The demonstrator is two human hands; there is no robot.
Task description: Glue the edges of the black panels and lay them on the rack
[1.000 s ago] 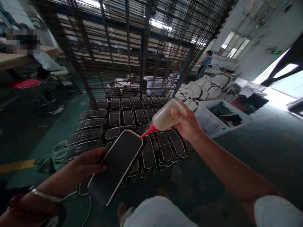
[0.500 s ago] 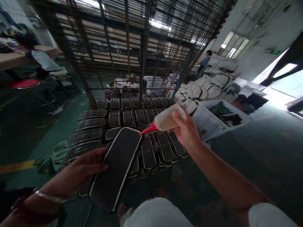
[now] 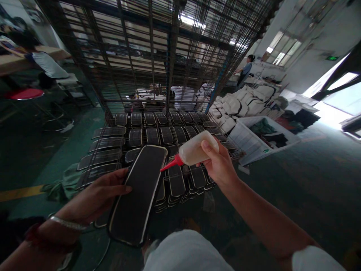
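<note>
My left hand (image 3: 108, 192) grips a long black panel (image 3: 138, 195) by its left edge, thumb on top. The panel has rounded corners and a pale line along its rim, and it is tilted. In my right hand (image 3: 218, 162) is a translucent squeeze bottle (image 3: 197, 148) with a red pointed nozzle (image 3: 172, 163). The nozzle tip is at the panel's right edge, near the upper corner; whether it touches cannot be made out. Behind the panel, many similar black panels (image 3: 176, 180) lie in rows and stacks on a wire rack (image 3: 167, 90).
A white bin (image 3: 248, 145) with dark cloth stands at the right, by a heap of white pieces (image 3: 239, 101). A red stool (image 3: 25, 94) and a seated person (image 3: 47, 66) are at the left. Another person (image 3: 245, 71) stands far back. Green cloth (image 3: 62, 184) lies on the floor.
The nozzle tip has moved from the panel's upper right corner down along its right edge. The panel has turned slightly in my left hand's grip toward upright.
</note>
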